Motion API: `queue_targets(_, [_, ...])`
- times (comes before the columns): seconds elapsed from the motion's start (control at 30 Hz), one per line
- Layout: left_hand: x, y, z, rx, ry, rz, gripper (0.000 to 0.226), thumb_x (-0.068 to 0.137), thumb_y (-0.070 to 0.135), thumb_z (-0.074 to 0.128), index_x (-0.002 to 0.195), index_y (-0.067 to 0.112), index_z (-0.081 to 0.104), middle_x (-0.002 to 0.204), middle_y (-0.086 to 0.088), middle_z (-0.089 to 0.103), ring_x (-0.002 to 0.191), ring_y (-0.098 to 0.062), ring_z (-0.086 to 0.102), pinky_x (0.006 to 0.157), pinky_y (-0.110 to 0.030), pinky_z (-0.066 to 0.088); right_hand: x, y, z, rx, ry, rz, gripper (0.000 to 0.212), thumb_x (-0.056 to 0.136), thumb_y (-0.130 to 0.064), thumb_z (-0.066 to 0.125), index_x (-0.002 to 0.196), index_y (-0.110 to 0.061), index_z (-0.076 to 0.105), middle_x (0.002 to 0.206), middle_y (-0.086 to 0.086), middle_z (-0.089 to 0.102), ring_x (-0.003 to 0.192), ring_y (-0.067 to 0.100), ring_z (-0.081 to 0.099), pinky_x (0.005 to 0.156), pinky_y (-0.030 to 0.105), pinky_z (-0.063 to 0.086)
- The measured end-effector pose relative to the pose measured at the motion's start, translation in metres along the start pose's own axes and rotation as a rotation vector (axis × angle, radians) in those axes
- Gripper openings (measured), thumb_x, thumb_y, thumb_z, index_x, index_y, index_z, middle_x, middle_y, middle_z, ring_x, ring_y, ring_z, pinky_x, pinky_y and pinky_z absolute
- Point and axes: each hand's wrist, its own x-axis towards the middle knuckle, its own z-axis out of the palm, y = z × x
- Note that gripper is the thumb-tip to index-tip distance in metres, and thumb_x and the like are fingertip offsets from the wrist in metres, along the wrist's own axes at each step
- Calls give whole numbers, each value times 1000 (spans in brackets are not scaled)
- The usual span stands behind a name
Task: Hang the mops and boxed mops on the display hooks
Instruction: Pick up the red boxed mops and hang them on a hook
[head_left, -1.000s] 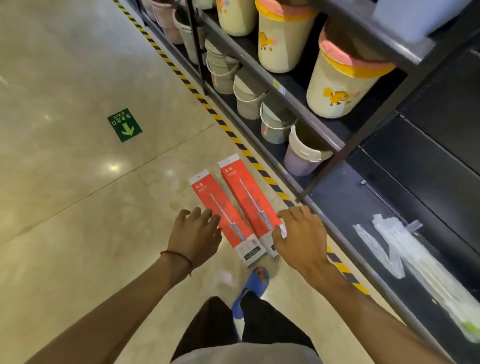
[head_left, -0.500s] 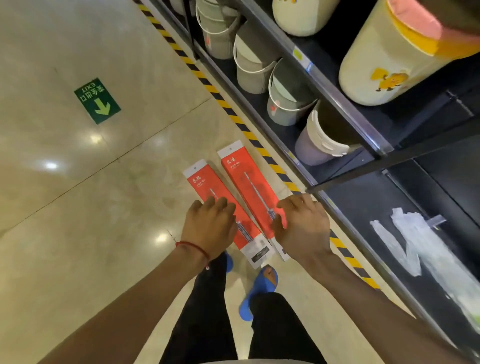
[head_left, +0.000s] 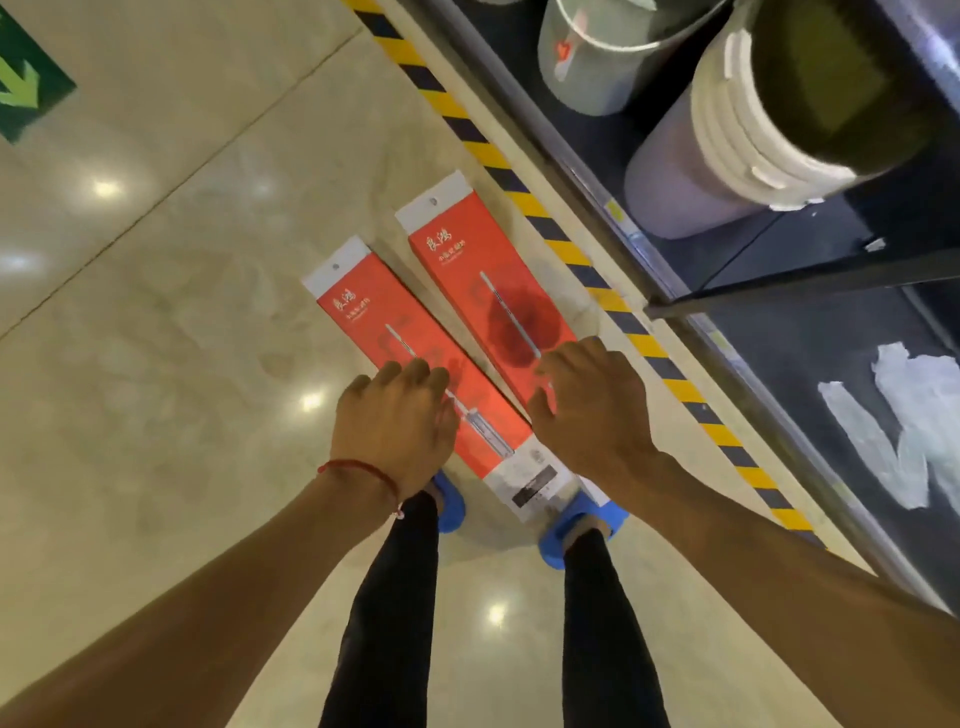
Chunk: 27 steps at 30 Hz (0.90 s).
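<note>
Head view — left hand (head_left: 395, 423) and right hand (head_left: 589, 410), loose and empty, are dropping nearer the boxed mops (head_left: 363, 317) for pickup.

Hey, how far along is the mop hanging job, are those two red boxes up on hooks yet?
Done: nothing looks hung. The left box and the right box lie flat, side by side, on the floor. In hand: the left hand reaches over the left box and the right hand over the right box, with no clear grip on either. Left: lift both and hang them; no hooks show here.
</note>
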Motion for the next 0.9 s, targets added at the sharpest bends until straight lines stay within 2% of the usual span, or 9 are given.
queue_targets(0.1, [29, 3, 48, -146, -79, -165, 32, 100, 39, 47, 122, 21, 63, 110, 2, 66, 98, -23, 62, 75, -34, 44, 23, 28, 46, 14, -66, 19, 23, 83, -23, 61, 101, -15, 73, 97, 3, 72, 96, 30, 64, 73, 38, 48])
queue_targets(0.23, [77, 9, 120, -360, -148, -325, 45, 102, 45, 45, 141, 23, 52, 134, 1, 59, 120, -26, 58, 92, -40, 47, 62, 71, 111, 120, -129, 103, 38, 93, -28, 65, 128, -12, 62, 122, 7, 65, 115, 32, 59, 80, 40, 49])
queue_targets(0.4, [150, 21, 217, -635, -159, -497, 49, 100, 52, 50, 135, 18, 53, 138, -5, 55, 123, -32, 55, 96, -42, 44, 119, 127, 191, 257, -150, 271, 60, 101, -38, 56, 151, -10, 39, 154, 10, 43, 140, 32, 42, 96, 49, 46])
queue_targets(0.5, [191, 34, 268, -871, -96, -663, 49, 98, 53, 56, 118, 8, 56, 125, -13, 58, 118, -34, 54, 95, -35, 39, 147, 156, 234, 342, -167, 331, 66, 103, -48, 51, 155, -10, 36, 160, 9, 41, 147, 29, 38, 110, 49, 41])
queue_targets(0.6, [221, 47, 300, -1147, -41, -838, 72, 95, 62, 55, 135, 3, 48, 135, -17, 59, 126, -37, 54, 105, -41, 43, 163, 174, 264, 539, -238, 376, 67, 99, -66, 41, 150, -22, 45, 151, 2, 53, 141, 24, 48, 114, 46, 41])
queue_targets(0.67, [235, 57, 313, -1313, -39, -954, 75, 95, 63, 54, 147, 10, 42, 139, -11, 59, 129, -32, 56, 107, -37, 45, 165, 180, 276, 679, -242, 404, 54, 101, -64, 44, 142, -30, 53, 138, -7, 64, 129, 18, 58, 108, 37, 44])
queue_targets(0.73, [242, 64, 324, -1396, -18, -1015, 50, 99, 53, 55, 132, 15, 50, 110, -4, 64, 96, -20, 62, 86, -18, 51, 165, 181, 277, 740, -250, 421, 45, 102, -58, 50, 140, -33, 56, 130, -11, 68, 120, 14, 63, 103, 34, 46])
queue_targets(0.8, [240, 70, 321, -1430, 39, -1053, 22, 103, 37, 56, 110, 23, 41, 77, 9, 43, 62, -5, 40, 60, -12, 41, 163, 181, 274, 768, -276, 433, 47, 99, -60, 54, 138, -34, 56, 127, -11, 70, 118, 14, 64, 103, 36, 48])
queue_targets(0.9, [232, 71, 301, -1546, 115, -1069, 18, 103, 30, 57, 112, 23, 42, 74, 11, 34, 52, -2, 39, 54, -12, 39, 155, 174, 261, 778, -335, 414, 50, 99, -63, 50, 139, -34, 52, 131, -6, 68, 121, 22, 63, 107, 45, 48])
